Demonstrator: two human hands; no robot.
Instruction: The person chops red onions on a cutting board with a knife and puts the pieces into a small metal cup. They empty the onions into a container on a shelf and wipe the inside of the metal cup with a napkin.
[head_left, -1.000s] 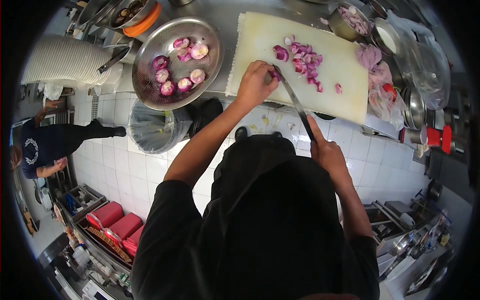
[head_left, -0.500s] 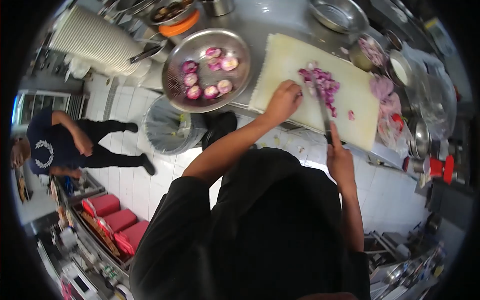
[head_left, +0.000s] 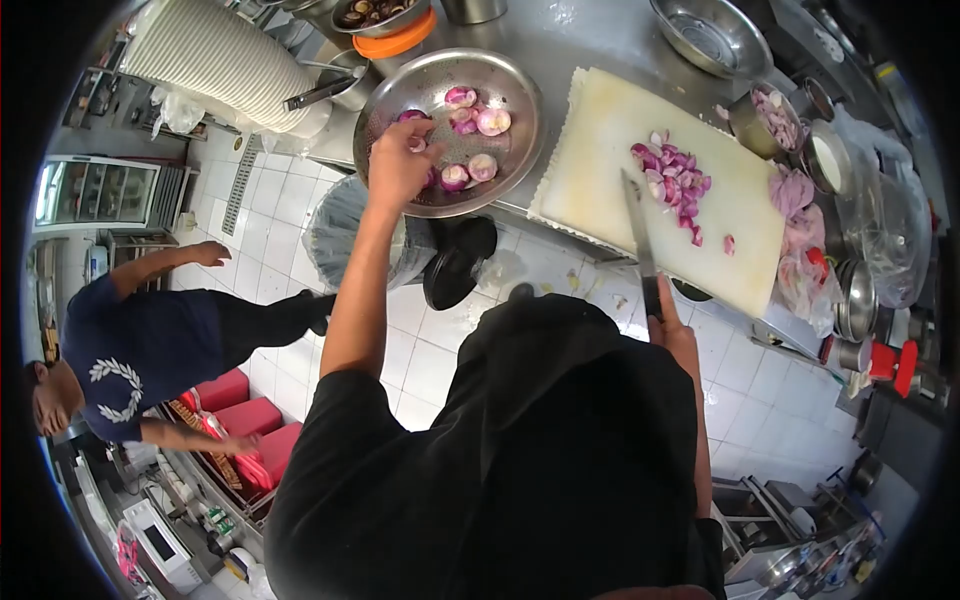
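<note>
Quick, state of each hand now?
Left hand: at onions in the metal bowl; whether holding one, cannot tell.
Right hand: closed on the knife, by its handle.

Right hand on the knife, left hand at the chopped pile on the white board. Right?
One error: the left hand is at the metal bowl, not the chopped pile on the white board. Head view shows it. Right hand on the knife stands.

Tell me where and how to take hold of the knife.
Grip the knife by its black handle, from the person's side of the cutting board: the handle points toward the body, the blade away over the board. The right hand holds it there.
</note>
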